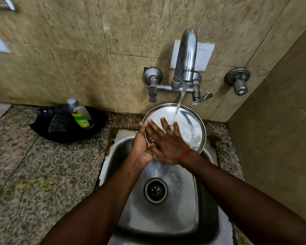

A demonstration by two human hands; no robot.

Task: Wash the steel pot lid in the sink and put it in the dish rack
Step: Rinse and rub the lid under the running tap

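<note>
The round steel pot lid (189, 121) is held tilted above the steel sink (166, 214), its shiny face toward me. Water from the tap (185, 55) streams onto that face. My left hand (140, 147) grips the lid's left edge from behind and below. My right hand (168, 140) lies flat on the wet face with its fingers spread, under the stream. A red thread band circles my right wrist. No dish rack is in view.
A black tray (60, 133) on the speckled granite counter (25, 174) left of the sink holds a green dish soap bottle (81, 114) and a dark scrub pad (57, 122). Tiled walls close in behind and on the right. A separate valve (238, 82) sticks out of the wall.
</note>
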